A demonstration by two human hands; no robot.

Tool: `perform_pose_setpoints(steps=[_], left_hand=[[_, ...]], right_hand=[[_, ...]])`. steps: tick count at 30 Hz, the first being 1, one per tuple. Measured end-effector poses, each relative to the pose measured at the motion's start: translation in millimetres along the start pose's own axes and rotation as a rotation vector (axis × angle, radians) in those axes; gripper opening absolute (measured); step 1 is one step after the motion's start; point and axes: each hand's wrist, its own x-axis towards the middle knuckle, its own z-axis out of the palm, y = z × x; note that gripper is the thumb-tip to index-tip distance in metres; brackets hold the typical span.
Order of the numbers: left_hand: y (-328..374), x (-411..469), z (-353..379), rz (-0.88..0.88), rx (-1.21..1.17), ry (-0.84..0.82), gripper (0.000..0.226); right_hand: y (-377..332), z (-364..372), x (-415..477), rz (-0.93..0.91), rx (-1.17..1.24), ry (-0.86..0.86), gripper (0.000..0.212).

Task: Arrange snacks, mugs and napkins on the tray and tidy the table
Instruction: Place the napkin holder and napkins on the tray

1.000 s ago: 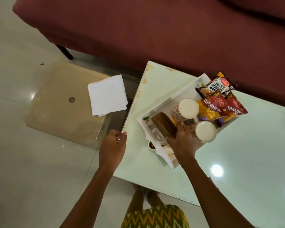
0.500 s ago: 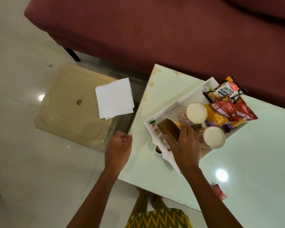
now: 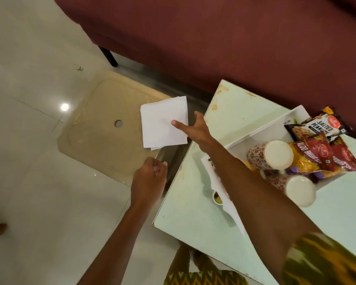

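1. Clearly, the head view puts the napkins (image 3: 164, 122) off the table (image 3: 195, 212): a small white stack lying on the corner of a beige stool (image 3: 103, 128) to the left, its lower sheets fanned slightly out of line at the bottom edge.
2. Stretched across the table's corner, the right hand (image 3: 195, 130) is spread flat with fingers extended, one fingertip (image 3: 174, 122) over the stack's right half; whether it touches the paper I cannot tell. It holds nothing.
3. Loosely curled just below the stack, beside the table edge, the left hand (image 3: 149, 177) appears to hold nothing.
4. Already in the white tray (image 3: 255, 132) are two floral mugs (image 3: 271, 155) lying on their sides and the snack packets (image 3: 317, 128).
5. Handling, as a judgement: the napkins are very light, limp and loosely layered, so a pinch on a single corner would likely peel off one sheet or fan the pile. A better hold is thumb under the overhanging right edge with fingers pressing on top, clamping the whole stack.
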Motion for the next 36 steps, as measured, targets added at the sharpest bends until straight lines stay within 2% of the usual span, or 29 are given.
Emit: perform_pose_setpoints(steps=[4,7,12,16,22,24,27,29,32,36], left_hand=[[-4,10,-4,-0.005,-0.007,0.013,0.016],[-7,13,-4,-0.011,-0.013,0.015,0.015],[-8,13,-2,-0.015,-0.005,-0.002,0.016],[-4,13,0,0.002,0.003,-0.010,0.016],[8,13,6,0.007,-0.067,0.024,0.015],[16,13,8,0.001,-0.129,0.013,0.030],[31,14,14,-0.054,-0.384,-0.117,0.036],[41,15,19,-0.153,-0.585,-0.243,0.049],[47,13,25,-0.198,-0.718,-0.414,0.063],[50,5,28,-0.244,-0.903,-0.671,0.030]], right_hand=[[0,3,21,0.087,0.091,-0.074,0.093],[-1,3,30,0.081,0.158,-0.099,0.078],[-2,3,34,0.010,0.086,-0.057,0.051],[-6,-1,27,0.011,0.145,-0.045,0.032],[-19,-23,-12,-0.118,0.184,-0.038,0.030],[-21,-36,-35,-0.171,0.141,-0.054,0.030],[-19,-59,-71,-0.222,0.126,-0.103,0.029],[-14,-76,-95,-0.223,0.178,-0.129,0.028],[-5,-102,-124,-0.211,0.304,-0.118,0.032],[10,-129,-146,-0.205,0.412,-0.071,0.034]])
